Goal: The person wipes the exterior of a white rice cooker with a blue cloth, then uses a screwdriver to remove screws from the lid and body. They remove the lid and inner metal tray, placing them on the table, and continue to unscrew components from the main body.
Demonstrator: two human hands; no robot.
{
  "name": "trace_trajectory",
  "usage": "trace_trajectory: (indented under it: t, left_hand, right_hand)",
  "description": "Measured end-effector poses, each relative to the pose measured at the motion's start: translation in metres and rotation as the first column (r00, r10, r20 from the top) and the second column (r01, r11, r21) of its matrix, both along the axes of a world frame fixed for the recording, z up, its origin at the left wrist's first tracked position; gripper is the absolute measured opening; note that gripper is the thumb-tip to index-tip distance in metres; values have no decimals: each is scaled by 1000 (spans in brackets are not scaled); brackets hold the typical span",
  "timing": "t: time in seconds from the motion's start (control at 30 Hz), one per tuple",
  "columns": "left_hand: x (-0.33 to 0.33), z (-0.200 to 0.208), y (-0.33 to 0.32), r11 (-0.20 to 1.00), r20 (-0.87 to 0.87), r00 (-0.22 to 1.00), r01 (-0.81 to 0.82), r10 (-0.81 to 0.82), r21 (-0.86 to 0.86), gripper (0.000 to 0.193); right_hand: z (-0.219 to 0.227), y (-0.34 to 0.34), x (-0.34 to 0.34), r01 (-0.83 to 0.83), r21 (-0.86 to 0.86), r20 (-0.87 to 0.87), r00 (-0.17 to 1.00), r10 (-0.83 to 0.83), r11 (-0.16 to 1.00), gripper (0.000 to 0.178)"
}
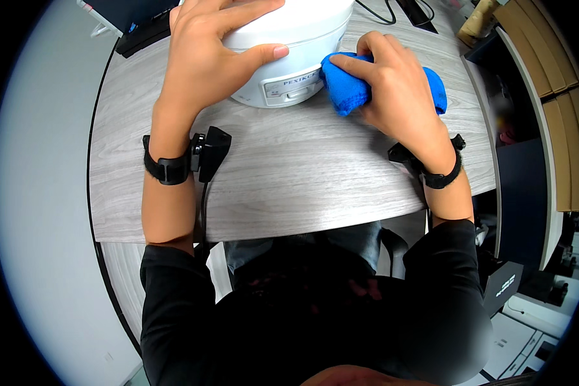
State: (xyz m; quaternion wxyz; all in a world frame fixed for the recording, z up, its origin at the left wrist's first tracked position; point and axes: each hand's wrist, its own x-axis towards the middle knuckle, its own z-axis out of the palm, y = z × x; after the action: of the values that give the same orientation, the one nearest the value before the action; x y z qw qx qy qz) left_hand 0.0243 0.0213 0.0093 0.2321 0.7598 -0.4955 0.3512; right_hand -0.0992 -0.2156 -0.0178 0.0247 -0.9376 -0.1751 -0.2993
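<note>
A rounded white appliance [248,87], perhaps a rice cooker, stands at the far middle of the desk, its top cut off by the picture's edge. On its front is a small panel with a latch-like tab. My left hand [206,58] lies against its left side and lid, thumb and fingers stretched out over the white surface. A bunched blue cloth [344,87] is held in my right hand [399,83], at the appliance's right side. One end of the cloth sticks out past the hand's right edge. Whether the cloth touches the appliance is hard to make out.
The grey wood-grain desk [289,174] has its near edge before my lap. A black device on a strap [167,168] with a cable sits on my left wrist, another [441,174] on my right. Black cables [386,16] lie at the back; shelves with cardboard boxes [540,51] stand right.
</note>
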Motion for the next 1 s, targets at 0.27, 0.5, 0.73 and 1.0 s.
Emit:
trace_trajectory:
  t: [0.27,0.5,0.73,1.0]
  left_hand:
    - [-30,2,-19,1000,9,1000,7,-7,4,39]
    - [-22,-5,-22,999,42,999,3,-1,-37,35]
    - [-23,-5,-23,999,31,1000,-1,2,-42,36]
    - [-24,-2,-19,1000,15,1000,14,-15,7,41]
  right_hand:
    - [-2,-13,8,40,-18,-29,999,-41,999,46]
    - [-15,-23,17,5,42,-110,994,0,999,44]
    - [-6,-21,15,0,48,-77,997,4,999,42]
    - [-16,-22,17,-15,47,-104,994,20,999,43]
